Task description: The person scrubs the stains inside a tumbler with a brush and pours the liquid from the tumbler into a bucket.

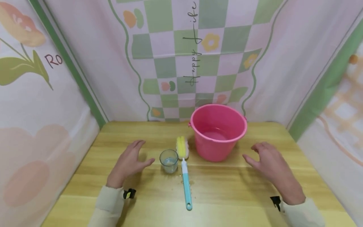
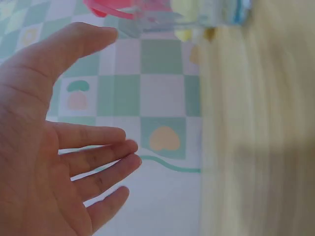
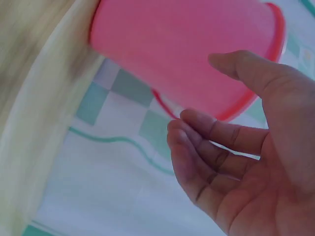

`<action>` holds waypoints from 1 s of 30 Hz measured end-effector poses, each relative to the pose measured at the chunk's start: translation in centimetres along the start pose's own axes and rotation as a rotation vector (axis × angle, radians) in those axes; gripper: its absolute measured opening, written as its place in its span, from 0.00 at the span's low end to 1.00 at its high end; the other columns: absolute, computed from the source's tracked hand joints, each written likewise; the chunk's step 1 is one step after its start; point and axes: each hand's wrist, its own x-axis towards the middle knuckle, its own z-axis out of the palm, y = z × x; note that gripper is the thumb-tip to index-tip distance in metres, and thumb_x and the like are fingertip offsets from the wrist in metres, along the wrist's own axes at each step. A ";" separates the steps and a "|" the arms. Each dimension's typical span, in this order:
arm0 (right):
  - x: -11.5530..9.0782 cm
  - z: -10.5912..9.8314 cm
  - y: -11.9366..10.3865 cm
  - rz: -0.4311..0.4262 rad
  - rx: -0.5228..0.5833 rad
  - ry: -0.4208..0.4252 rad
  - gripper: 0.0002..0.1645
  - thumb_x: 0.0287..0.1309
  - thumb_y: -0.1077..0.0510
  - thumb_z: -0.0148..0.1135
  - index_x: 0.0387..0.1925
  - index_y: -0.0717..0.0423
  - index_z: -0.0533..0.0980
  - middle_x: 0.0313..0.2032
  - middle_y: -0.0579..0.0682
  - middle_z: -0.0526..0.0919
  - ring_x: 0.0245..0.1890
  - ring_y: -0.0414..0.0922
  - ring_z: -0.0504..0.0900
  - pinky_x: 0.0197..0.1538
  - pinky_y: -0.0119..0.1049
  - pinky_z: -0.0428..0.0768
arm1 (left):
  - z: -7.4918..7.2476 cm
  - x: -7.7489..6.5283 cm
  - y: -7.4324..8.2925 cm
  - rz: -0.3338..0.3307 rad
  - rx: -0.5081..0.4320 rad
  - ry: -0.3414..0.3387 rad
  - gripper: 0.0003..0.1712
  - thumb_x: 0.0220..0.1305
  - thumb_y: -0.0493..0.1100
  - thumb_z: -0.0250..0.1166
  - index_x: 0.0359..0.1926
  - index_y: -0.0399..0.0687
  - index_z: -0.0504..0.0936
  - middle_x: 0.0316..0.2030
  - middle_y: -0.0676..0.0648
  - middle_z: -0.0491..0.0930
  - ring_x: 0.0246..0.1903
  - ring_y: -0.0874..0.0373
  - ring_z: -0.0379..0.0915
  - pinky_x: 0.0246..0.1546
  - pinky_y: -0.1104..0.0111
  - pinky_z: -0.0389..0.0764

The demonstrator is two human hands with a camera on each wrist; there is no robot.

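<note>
Over a yellowish wooden tabletop [image 1: 227, 201]

Left hand [image 1: 128, 164], thumb and fingers wide, near a clear glass cup [image 1: 169, 162]; right hand [image 1: 270, 164] (fingers loosely curved) near a pink plastic bucket [image 1: 215, 150].

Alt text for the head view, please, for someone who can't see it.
An empty left hand and empty right hand flank a clear glass, a turquoise-handled brush and a pink bucket on a wooden table. Behind, a green-checked backdrop reads "Happy Life" sideways.

Pink bucket [image 1: 215, 148], turquoise-handled brush [image 1: 185, 174], green-and-white checked backdrop [image 1: 184, 64].
</note>
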 end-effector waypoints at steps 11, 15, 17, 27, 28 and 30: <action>0.6 -1.3 -5.0 -0.317 0.079 0.047 0.21 0.51 0.57 0.82 0.45 0.60 0.85 0.41 0.55 0.90 0.41 0.54 0.88 0.43 0.52 0.89 | 0.5 1.9 2.7 0.176 -0.170 -0.048 0.55 0.61 0.67 0.74 0.80 0.45 0.64 0.78 0.40 0.66 0.78 0.36 0.61 0.74 0.36 0.66; 1.2 -1.0 -6.7 -0.400 0.088 0.001 0.27 0.51 0.57 0.82 0.53 0.60 0.84 0.50 0.56 0.89 0.49 0.54 0.89 0.50 0.51 0.90 | 1.6 2.3 3.2 0.237 -0.226 -0.079 0.56 0.60 0.67 0.75 0.80 0.48 0.64 0.79 0.41 0.65 0.79 0.38 0.60 0.75 0.37 0.65; 1.4 -0.6 -7.5 -0.435 0.076 -0.023 0.29 0.51 0.56 0.83 0.54 0.61 0.83 0.52 0.56 0.88 0.52 0.53 0.87 0.52 0.49 0.89 | 2.3 2.4 3.3 0.254 -0.236 -0.096 0.57 0.59 0.67 0.76 0.81 0.49 0.63 0.79 0.42 0.65 0.79 0.39 0.59 0.76 0.39 0.65; 2.3 2.4 -11.0 -0.659 0.000 -0.105 0.32 0.52 0.51 0.83 0.56 0.60 0.83 0.50 0.53 0.86 0.50 0.47 0.86 0.52 0.38 0.89 | 4.0 2.7 3.5 0.255 -0.283 -0.148 0.53 0.56 0.57 0.82 0.76 0.40 0.69 0.75 0.40 0.72 0.75 0.41 0.68 0.76 0.46 0.69; 2.4 2.7 -11.4 -0.675 -0.014 -0.117 0.32 0.53 0.50 0.83 0.56 0.60 0.83 0.50 0.53 0.86 0.50 0.47 0.86 0.52 0.38 0.89 | 4.2 2.7 3.5 0.249 -0.290 -0.150 0.53 0.56 0.56 0.82 0.75 0.39 0.70 0.74 0.40 0.72 0.74 0.41 0.69 0.75 0.45 0.69; 2.7 3.3 -12.0 -0.712 -0.042 -0.139 0.32 0.54 0.49 0.83 0.56 0.60 0.83 0.50 0.52 0.86 0.49 0.46 0.85 0.52 0.37 0.89 | 4.4 2.8 3.5 0.242 -0.306 -0.152 0.52 0.56 0.56 0.82 0.75 0.39 0.70 0.74 0.40 0.73 0.73 0.41 0.70 0.74 0.45 0.70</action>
